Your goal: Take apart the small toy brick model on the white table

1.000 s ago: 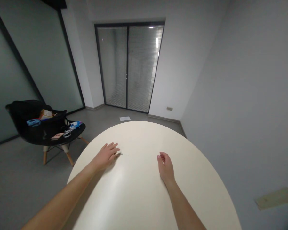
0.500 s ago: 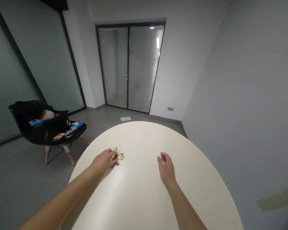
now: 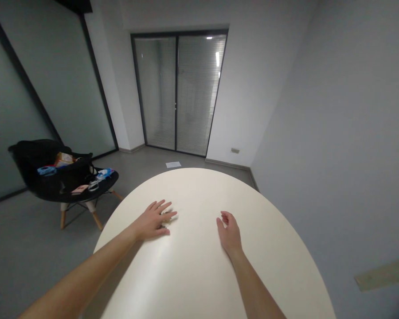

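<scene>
My left hand (image 3: 152,223) is spread palm down over a small heap of little pieces (image 3: 167,220) on the white round table (image 3: 193,270). Most of the heap is hidden beneath the fingers. Only bits of yellowish and dark colour show between the index finger and thumb, too small to name. To the right, my right hand (image 3: 231,235) rests on its side on the bare tabletop. Its fingers are loosely curled, the thumb stands apart from them, and I see nothing held.
A black chair (image 3: 29,170) with wooden legs stands left of the table, bearing a dark bag (image 3: 75,170) and several small items. A white sheet (image 3: 173,165) lies on the floor beyond the table. A wall (image 3: 352,133) rises on the right.
My left hand has gone from curled fingers at the heap's edge to fingers stretched flat over it, covering most of the pieces. My right hand has kept its pose.
</scene>
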A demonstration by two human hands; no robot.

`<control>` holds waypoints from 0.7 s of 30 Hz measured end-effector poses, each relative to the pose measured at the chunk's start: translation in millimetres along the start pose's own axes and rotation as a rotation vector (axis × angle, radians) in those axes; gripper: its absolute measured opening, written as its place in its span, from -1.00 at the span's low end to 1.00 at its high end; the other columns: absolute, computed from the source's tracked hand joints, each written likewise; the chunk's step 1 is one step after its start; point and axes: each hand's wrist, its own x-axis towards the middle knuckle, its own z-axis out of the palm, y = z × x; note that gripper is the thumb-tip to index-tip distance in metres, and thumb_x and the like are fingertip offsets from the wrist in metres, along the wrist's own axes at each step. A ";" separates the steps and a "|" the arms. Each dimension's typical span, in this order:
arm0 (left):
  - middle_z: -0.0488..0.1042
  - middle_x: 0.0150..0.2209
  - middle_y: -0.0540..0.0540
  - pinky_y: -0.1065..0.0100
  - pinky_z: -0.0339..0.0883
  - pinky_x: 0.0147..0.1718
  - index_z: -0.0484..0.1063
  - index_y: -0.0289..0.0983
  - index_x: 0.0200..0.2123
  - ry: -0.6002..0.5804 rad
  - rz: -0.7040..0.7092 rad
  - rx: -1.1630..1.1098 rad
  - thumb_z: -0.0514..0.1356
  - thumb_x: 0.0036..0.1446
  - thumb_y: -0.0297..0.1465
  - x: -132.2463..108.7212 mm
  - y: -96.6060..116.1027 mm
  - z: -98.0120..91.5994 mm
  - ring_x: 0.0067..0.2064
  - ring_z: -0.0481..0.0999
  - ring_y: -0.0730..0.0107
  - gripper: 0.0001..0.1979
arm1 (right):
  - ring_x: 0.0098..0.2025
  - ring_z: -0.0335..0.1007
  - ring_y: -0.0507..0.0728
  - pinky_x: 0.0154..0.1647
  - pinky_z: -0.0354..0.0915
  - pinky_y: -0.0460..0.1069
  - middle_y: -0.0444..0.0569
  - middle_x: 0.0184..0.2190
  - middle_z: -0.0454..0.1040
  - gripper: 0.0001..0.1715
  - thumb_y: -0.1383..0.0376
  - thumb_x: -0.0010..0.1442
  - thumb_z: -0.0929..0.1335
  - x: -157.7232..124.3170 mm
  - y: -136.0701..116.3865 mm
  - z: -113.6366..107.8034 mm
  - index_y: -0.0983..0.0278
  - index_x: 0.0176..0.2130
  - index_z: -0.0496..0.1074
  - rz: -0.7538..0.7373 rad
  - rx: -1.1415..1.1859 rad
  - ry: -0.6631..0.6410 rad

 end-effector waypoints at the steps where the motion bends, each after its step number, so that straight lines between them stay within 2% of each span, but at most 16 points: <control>1: 0.03 0.39 -0.07 -0.17 -0.15 0.27 0.18 0.11 0.29 -0.034 -0.002 -0.010 0.13 0.14 0.12 4.9 1.0 2.5 0.38 -0.03 -0.16 -0.33 | -0.05 0.44 0.23 0.03 0.36 0.16 0.10 -0.05 0.49 -0.56 0.10 0.14 0.33 -0.1 -0.1 0.0 0.24 -0.03 0.41 -0.001 0.001 0.001; 5: 0.08 0.38 -0.10 -0.16 -0.19 0.28 0.20 0.04 0.29 -0.090 -0.094 -0.071 0.03 0.25 0.04 25.1 14.0 16.9 0.38 0.00 -0.05 -0.42 | -0.04 0.44 0.23 0.05 0.36 0.17 0.11 -0.04 0.48 -0.57 0.11 0.15 0.33 -1.3 -1.9 -0.5 0.25 -0.02 0.40 -0.004 -0.003 -0.005; 9: 0.15 0.34 -0.21 -0.13 -0.17 0.27 0.19 -0.15 0.29 0.031 -0.356 -0.029 -0.02 0.31 -0.11 36.5 29.7 33.5 0.36 0.07 0.03 -0.46 | -0.04 0.44 0.23 0.06 0.35 0.17 0.12 -0.03 0.47 -0.58 0.14 0.15 0.32 -1.8 -3.7 -1.6 0.25 -0.02 0.39 -0.009 -0.017 -0.013; 11: 0.17 0.32 -0.31 -0.12 -0.14 0.26 0.23 -0.27 0.25 0.110 -0.496 -0.002 -0.03 0.30 -0.13 40.0 34.0 39.3 0.34 0.10 -0.01 -0.46 | -0.04 0.44 0.23 0.06 0.35 0.18 0.12 -0.04 0.47 -0.59 0.15 0.15 0.32 -1.6 -4.3 -2.2 0.25 -0.02 0.39 -0.015 -0.026 -0.015; 14: 0.21 0.28 -0.45 -0.12 -0.05 0.22 0.26 -0.41 0.20 0.203 -0.684 -0.033 -0.06 0.30 -0.08 43.9 32.5 40.1 0.32 0.12 -0.15 -0.39 | -0.04 0.43 0.24 0.06 0.35 0.19 0.11 -0.04 0.47 -0.59 0.15 0.16 0.32 -1.2 -5.1 -2.8 0.25 -0.02 0.38 -0.014 -0.035 -0.019; 16: 0.20 0.27 -0.48 -0.09 0.01 0.20 0.21 -0.45 0.23 0.230 -0.751 -0.078 -0.13 0.33 -0.06 43.4 25.8 34.5 0.32 0.12 -0.16 -0.35 | -0.03 0.43 0.24 0.06 0.35 0.18 0.12 -0.03 0.46 -0.59 0.14 0.16 0.31 -1.3 -5.5 -2.7 0.25 -0.02 0.38 -0.008 -0.034 -0.023; 19: 0.12 0.34 -0.35 0.07 0.03 0.25 0.16 -0.36 0.30 0.226 -0.693 -0.108 -0.17 0.36 -0.09 33.1 9.7 20.2 0.36 0.09 0.04 -0.37 | -0.03 0.43 0.23 0.07 0.35 0.17 0.12 -0.02 0.46 -0.59 0.14 0.16 0.31 -1.6 -5.7 -2.1 0.25 -0.02 0.38 -0.001 -0.027 -0.027; 20: 0.09 0.36 -0.26 0.13 0.01 0.27 0.18 -0.26 0.30 0.211 -0.622 -0.113 -0.14 0.35 -0.08 27.2 3.6 15.3 0.36 0.09 0.10 -0.41 | -0.03 0.43 0.23 0.07 0.35 0.17 0.11 -0.03 0.46 -0.58 0.14 0.16 0.31 -1.7 -5.7 -1.9 0.25 -0.02 0.38 0.000 -0.026 -0.026; 21: 0.06 0.38 -0.21 0.09 -0.02 0.28 0.21 -0.19 0.30 0.177 -0.488 -0.104 -0.11 0.34 -0.06 20.5 -2.3 11.0 0.36 0.08 0.08 -0.42 | -0.03 0.43 0.23 0.07 0.35 0.17 0.11 -0.03 0.47 -0.58 0.14 0.15 0.32 -1.7 -5.6 -1.7 0.25 -0.03 0.38 0.000 -0.024 -0.024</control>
